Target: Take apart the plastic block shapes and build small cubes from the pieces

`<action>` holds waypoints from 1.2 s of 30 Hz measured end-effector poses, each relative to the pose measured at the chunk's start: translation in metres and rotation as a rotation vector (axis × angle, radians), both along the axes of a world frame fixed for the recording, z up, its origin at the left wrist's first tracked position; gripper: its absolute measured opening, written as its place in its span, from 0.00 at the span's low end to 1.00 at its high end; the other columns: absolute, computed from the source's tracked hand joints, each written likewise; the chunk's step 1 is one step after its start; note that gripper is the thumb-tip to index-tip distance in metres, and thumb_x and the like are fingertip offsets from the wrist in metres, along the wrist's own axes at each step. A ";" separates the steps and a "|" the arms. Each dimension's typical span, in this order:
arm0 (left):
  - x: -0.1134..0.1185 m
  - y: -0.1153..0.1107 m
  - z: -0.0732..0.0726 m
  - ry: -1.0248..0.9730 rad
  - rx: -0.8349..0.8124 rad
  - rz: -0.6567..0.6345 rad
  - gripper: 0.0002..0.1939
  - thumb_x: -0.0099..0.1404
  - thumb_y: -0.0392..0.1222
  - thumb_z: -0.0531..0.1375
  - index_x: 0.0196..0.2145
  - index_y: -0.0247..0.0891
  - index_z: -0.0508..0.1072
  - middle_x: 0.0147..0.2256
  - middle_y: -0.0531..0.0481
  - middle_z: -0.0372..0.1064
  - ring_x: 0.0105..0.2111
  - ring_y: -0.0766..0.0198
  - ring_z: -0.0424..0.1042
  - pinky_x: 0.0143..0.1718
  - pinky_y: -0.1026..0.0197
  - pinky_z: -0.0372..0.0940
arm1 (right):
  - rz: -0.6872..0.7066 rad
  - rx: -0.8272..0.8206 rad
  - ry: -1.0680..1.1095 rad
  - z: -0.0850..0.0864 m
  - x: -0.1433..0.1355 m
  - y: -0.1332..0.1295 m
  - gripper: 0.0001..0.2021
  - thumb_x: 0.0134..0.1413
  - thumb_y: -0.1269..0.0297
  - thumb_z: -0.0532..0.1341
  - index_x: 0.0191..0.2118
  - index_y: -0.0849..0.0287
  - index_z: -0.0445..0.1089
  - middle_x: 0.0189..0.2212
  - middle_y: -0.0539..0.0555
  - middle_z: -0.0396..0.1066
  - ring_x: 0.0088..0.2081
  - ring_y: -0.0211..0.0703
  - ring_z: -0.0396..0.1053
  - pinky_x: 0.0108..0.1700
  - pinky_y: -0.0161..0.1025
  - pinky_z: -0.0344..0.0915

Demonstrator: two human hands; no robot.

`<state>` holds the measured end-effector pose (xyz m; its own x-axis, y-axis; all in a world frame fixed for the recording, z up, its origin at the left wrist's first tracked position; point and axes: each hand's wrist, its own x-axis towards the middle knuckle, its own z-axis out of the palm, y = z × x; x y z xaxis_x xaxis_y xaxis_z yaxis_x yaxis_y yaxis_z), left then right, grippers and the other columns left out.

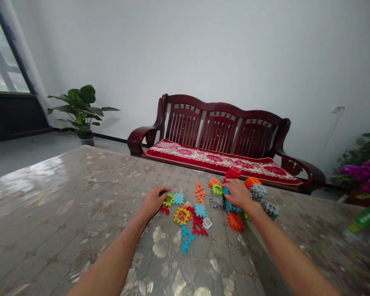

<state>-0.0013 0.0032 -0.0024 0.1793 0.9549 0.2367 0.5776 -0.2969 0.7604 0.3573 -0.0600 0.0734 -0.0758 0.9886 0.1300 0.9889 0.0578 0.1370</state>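
My left hand (154, 200) rests at the left end of the loose pieces, its fingers by a lime green square frame tile (169, 200) and red pieces (164, 210). Whether it grips any of them is hidden. Over the stacks on the right, my right hand (237, 192) touches the blue interlocking tiles (232, 206); its fingertips are partly hidden. Between the hands lie a yellow frame tile (181, 215), a light blue square tile (200, 210), orange triangles (200, 192), red pieces (199, 226), a small white grid piece (206, 223) and blue triangles (187, 238).
Grey stacked tiles (270, 209), an orange stack (235, 222) and a red stack (233, 172) surround my right hand. A patterned cloth covers the table (89, 213). Behind it stands a wooden bench (218, 127); a green bag (368, 216) is at the right.
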 end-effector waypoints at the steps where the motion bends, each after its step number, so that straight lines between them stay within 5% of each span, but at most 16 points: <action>1: 0.000 0.000 0.000 0.006 0.001 -0.005 0.16 0.58 0.35 0.55 0.40 0.39 0.79 0.38 0.49 0.79 0.39 0.59 0.76 0.48 0.57 0.68 | 0.002 -0.001 -0.010 0.000 -0.002 0.000 0.20 0.52 0.65 0.58 0.52 0.55 0.73 0.59 0.57 0.66 0.58 0.53 0.58 0.59 0.47 0.55; 36: 0.000 0.000 -0.001 0.024 -0.016 -0.022 0.17 0.60 0.34 0.55 0.43 0.37 0.79 0.39 0.49 0.79 0.39 0.59 0.76 0.47 0.59 0.68 | -0.010 0.005 -0.127 -0.003 -0.003 -0.009 0.16 0.54 0.69 0.56 0.46 0.57 0.74 0.56 0.60 0.67 0.57 0.56 0.59 0.51 0.46 0.60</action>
